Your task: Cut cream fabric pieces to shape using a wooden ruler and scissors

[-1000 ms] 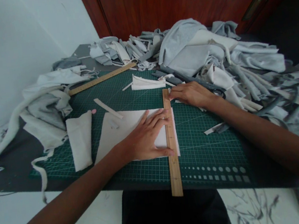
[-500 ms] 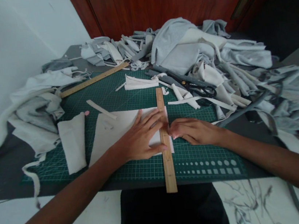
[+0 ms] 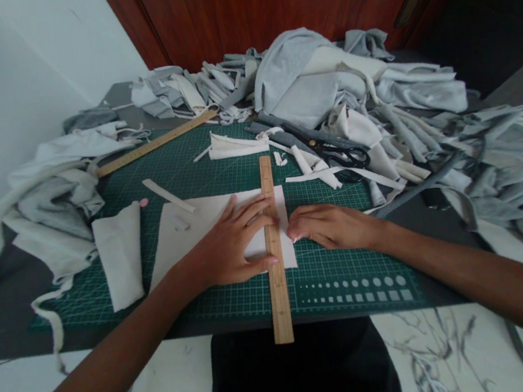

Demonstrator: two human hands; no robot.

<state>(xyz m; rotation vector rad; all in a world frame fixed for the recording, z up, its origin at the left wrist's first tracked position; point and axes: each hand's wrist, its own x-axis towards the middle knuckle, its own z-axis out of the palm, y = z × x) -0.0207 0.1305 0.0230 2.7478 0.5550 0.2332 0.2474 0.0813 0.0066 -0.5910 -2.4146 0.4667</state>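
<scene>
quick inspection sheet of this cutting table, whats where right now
surface: green cutting mat on a dark table
job's things: wooden ruler lies across the right end of a white fabric piece, its near end past the table edge
clutter: heaped grey and white fabric scraps, scissors, second wooden ruler, folded cloth
hands: left hand flat on fabric and ruler; right hand with fingertips at the ruler's right side, any hold unclear
cables: nothing seen
surroundings: white wall, dark wooden door
</scene>
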